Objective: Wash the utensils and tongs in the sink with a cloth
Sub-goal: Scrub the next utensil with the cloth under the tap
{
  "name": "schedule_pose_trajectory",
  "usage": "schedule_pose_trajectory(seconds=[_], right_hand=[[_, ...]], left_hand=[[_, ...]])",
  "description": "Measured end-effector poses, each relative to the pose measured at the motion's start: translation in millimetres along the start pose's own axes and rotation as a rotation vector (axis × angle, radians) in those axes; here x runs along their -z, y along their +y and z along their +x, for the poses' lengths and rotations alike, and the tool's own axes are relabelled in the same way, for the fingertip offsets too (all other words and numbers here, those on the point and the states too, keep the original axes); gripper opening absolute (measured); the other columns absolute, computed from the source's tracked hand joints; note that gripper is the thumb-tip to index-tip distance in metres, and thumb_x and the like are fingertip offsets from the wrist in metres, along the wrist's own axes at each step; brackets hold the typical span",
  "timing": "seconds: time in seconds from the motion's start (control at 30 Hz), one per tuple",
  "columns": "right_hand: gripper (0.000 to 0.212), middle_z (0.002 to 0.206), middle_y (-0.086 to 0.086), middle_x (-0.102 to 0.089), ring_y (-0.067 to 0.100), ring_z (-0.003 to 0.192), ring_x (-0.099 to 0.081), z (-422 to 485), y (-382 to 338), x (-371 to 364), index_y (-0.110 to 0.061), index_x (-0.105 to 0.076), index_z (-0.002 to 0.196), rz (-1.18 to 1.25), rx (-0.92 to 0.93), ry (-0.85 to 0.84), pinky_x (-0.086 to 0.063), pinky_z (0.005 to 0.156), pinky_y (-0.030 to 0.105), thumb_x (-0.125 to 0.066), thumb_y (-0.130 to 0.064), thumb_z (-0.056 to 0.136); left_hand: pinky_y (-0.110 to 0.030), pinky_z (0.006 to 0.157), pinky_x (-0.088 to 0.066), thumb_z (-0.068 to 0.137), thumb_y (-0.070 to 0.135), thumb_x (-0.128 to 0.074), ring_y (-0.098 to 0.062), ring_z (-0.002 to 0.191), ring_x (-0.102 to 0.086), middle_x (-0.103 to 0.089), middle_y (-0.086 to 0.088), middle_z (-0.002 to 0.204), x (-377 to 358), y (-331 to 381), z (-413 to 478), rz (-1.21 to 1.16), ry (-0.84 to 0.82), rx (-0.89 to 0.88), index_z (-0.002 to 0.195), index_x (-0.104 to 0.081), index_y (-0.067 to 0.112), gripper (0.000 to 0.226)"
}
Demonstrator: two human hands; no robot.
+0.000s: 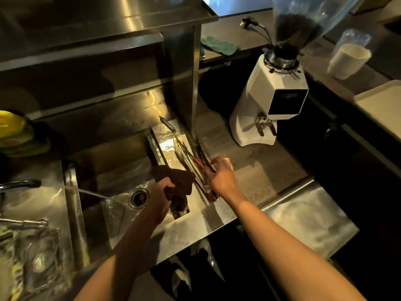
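The bundle of utensils and tongs on the steel ledge at the right edge of the sink is smeared by motion, so the pieces cannot be counted or told apart; only long thin metal shapes and a streak of red show. Its near end is hidden under the right hand, and whether that hand's fingers are closed on anything cannot be told: it lies over the bundle with fingers curled, blurred. The lower left of the view, a glass-like clutter on the counter beside the sink, is also too blurred to read, and the yellow-green stack at the left edge is cut off by the frame.

Two bare hands are in view. One dark brown cloth is bunched in the clenched left hand, which holds it over the sink's right side, near the single drain. One tap spout reaches in from the left, and a thin stream of water falls from it to the basin floor just left of the drain. One small dark pen-like item lies alone on the ledge behind the bundle.

The bundle lies just to the right of the cloth, seemingly touching it, and extends away from the right hand toward the back wall. On the counter further right stands one white coffee grinder, its hopper top cut off, with one green rag behind it.
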State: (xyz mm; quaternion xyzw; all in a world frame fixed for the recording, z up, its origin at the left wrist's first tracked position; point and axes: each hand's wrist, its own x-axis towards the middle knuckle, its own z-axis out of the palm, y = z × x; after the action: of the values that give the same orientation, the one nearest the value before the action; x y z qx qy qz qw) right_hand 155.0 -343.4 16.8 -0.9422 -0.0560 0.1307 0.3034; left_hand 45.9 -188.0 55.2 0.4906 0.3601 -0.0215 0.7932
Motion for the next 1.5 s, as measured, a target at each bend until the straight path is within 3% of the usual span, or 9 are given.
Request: schedule_pose_trajectory(seconds=[0.07, 0.2, 0.33, 0.53, 0.8, 1.17, 1.3, 1.4, 1.5], right_hand=[[0.042, 0.127, 0.005, -0.048, 0.026, 0.120, -0.049, 22, 3, -11, -0.022, -0.051, 0.129, -0.053, -0.049, -0.087, -0.046, 0.098, 0.042, -0.058, -0.047, 0.095], [0.058, 0.136, 0.011, -0.048, 0.032, 0.127, -0.046, 57, 7, -32, -0.015, -0.047, 0.135, -0.115, 0.007, -0.199, -0.043, 0.103, 0.047, -0.062, -0.050, 0.091], [0.059, 0.138, 0.016, -0.052, 0.036, 0.130, -0.047, 89, 7, -54, -0.012, -0.049, 0.134, -0.189, 0.024, -0.278, -0.041, 0.103, 0.044, -0.063, -0.051, 0.091], [0.033, 0.136, 0.013, -0.053, 0.030, 0.124, -0.051, 97, 8, -69, -0.018, -0.056, 0.130, -0.280, 0.066, -0.167, -0.044, 0.097, 0.039, -0.053, -0.023, 0.098], [0.027, 0.117, 0.014, -0.054, 0.032, 0.100, -0.056, 75, 7, -55, -0.012, -0.061, 0.115, -0.168, 0.299, -0.045, -0.050, 0.082, 0.039, -0.047, -0.029, 0.100], [0.042, 0.095, 0.009, -0.057, 0.029, 0.085, -0.061, 41, -76, -113, -0.017, -0.066, 0.095, -0.130, 0.416, -0.514, -0.043, 0.071, 0.034, -0.036, -0.044, 0.105], [0.038, 0.090, 0.000, -0.047, 0.020, 0.079, -0.054, 19, -102, -160, -0.029, -0.060, 0.102, -0.189, 0.523, -0.598, -0.036, 0.071, 0.029, -0.026, -0.045, 0.108], [0.032, 0.095, 0.003, -0.050, 0.021, 0.092, -0.054, -5, -133, -199, -0.029, -0.060, 0.111, -0.236, 0.570, -0.629, -0.039, 0.076, 0.032, -0.030, -0.039, 0.108], [0.032, 0.108, 0.016, -0.060, 0.031, 0.103, -0.057, -18, -150, -227, -0.014, -0.062, 0.128, -0.242, 0.623, -0.652, -0.047, 0.081, 0.040, -0.040, -0.024, 0.107]], left_hand=[[-0.036, 0.071, -0.043, 0.066, 0.012, -0.051, -0.027, 0.075, -0.053, -0.055, -0.013, 0.075, -4, 1, 4, -0.052, 0.014, 0.030, 0.083, -0.056, 0.003, 0.020], [-0.033, 0.069, -0.042, 0.092, 0.000, -0.036, -0.025, 0.073, -0.055, -0.065, -0.010, 0.068, -13, 5, 21, -0.025, 0.066, 0.032, 0.086, -0.055, 0.003, 0.021], [-0.037, 0.073, -0.043, 0.086, 0.007, -0.041, -0.030, 0.082, -0.056, -0.058, -0.019, 0.091, -10, 10, 41, -0.049, 0.099, 0.027, 0.099, -0.055, 0.001, 0.020], [-0.039, 0.078, -0.044, 0.091, 0.001, -0.034, -0.030, 0.086, -0.057, -0.060, -0.015, 0.090, -6, 15, 53, -0.128, 0.122, 0.033, 0.100, -0.055, 0.006, 0.024], [-0.038, 0.075, -0.045, 0.094, 0.006, -0.032, -0.028, 0.081, -0.055, -0.058, -0.018, 0.094, 6, 21, 70, -0.305, 0.113, 0.060, 0.102, -0.053, 0.003, 0.022], [-0.031, 0.071, -0.051, 0.083, 0.004, -0.040, -0.021, 0.072, -0.057, -0.061, -0.007, 0.074, 134, 29, 69, -0.562, 0.182, -0.083, 0.079, -0.063, 0.008, 0.024], [-0.022, 0.059, -0.050, 0.093, 0.000, -0.035, -0.011, 0.058, -0.059, -0.062, 0.002, 0.062, 175, 35, 62, -0.538, 0.133, -0.180, 0.061, -0.068, 0.017, 0.049], [-0.030, 0.065, -0.049, 0.093, 0.025, -0.059, -0.011, 0.060, -0.062, -0.064, -0.001, 0.070, 195, 21, 70, -0.306, 0.262, -0.107, 0.080, -0.065, 0.013, 0.019], [-0.037, 0.079, -0.059, 0.075, 0.041, -0.081, -0.022, 0.081, -0.073, -0.074, -0.009, 0.092, 220, 4, 81, -0.200, 0.504, 0.110, 0.100, -0.066, 0.009, 0.043]])
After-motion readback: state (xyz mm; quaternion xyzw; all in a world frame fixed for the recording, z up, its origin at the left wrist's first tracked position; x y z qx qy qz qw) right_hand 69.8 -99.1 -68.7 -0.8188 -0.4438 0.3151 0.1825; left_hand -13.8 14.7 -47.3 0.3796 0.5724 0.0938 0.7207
